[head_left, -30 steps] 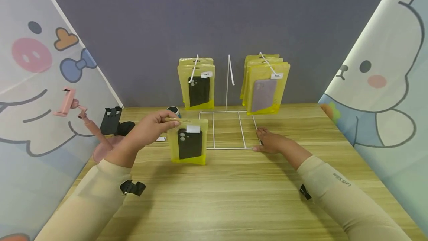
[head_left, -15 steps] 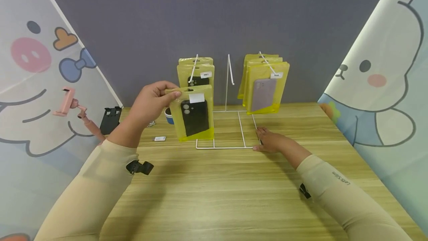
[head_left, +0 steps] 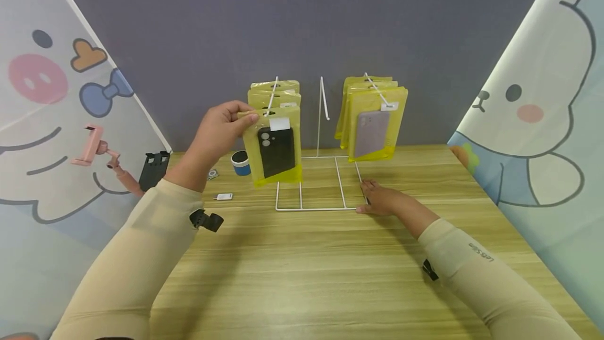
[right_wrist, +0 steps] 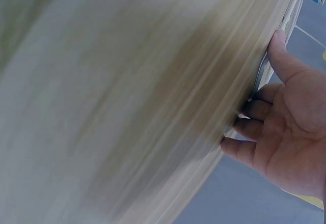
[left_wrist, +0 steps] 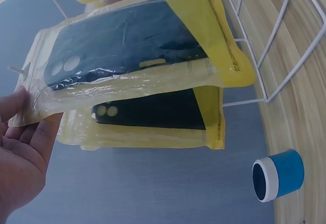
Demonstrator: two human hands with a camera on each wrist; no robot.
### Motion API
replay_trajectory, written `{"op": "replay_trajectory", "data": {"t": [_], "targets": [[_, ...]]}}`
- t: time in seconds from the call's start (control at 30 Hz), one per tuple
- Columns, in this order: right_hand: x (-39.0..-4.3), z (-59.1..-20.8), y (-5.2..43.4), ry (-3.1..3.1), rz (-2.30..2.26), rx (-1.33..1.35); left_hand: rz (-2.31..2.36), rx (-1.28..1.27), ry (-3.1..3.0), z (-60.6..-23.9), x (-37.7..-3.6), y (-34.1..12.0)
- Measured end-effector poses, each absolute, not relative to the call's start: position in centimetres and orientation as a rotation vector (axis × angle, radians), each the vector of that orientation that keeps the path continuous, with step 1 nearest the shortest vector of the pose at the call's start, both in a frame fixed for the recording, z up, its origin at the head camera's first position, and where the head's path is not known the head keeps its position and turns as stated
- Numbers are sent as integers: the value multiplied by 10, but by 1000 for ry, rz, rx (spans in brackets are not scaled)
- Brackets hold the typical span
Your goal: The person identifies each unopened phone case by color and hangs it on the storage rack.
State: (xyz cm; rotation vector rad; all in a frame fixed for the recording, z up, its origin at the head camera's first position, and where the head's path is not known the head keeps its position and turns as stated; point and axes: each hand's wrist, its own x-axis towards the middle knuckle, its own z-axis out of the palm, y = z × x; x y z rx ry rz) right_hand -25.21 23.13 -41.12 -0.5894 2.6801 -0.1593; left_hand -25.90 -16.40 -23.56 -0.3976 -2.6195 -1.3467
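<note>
My left hand (head_left: 224, 127) pinches the top left corner of a yellow-clear bag (head_left: 252, 164) holding a black phone case (head_left: 277, 152). In the left wrist view, the white tip of the left hook (left_wrist: 18, 70) shows at the bag's hanging hole. Behind it, more yellow bags (left_wrist: 219, 132) with black cases hang on that hook. My right hand (head_left: 382, 199) rests at the front right corner of the white wire rack's base (head_left: 321, 209), fingers over the side rail and thumb at the front one. In the right wrist view its fingertips (right_wrist: 232, 145) press down at the rail.
Several yellow bags with a purple phone case (head_left: 373, 133) in front hang on the right hook. The middle hook (head_left: 324, 98) is bare. A blue jar (head_left: 241, 164), a small white adapter (head_left: 224, 197) and a pink phone stand (head_left: 120, 169) are at the left.
My left hand has lifted the bag up and back from low in front of the rack to the left hook's tip. The right hand has stayed at the rack's base.
</note>
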Motion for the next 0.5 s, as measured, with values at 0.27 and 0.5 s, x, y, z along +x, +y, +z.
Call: {"op": "replay_trajectory", "data": {"t": [0.27,0.5], "targets": [[-253,-413,230,2683,-140,-604,-1410,-403,-2586,-240,-284,-165],[-254,-414,233,2672,-191,-582,-1488,-427,-2465,-244,-280,-166]]}}
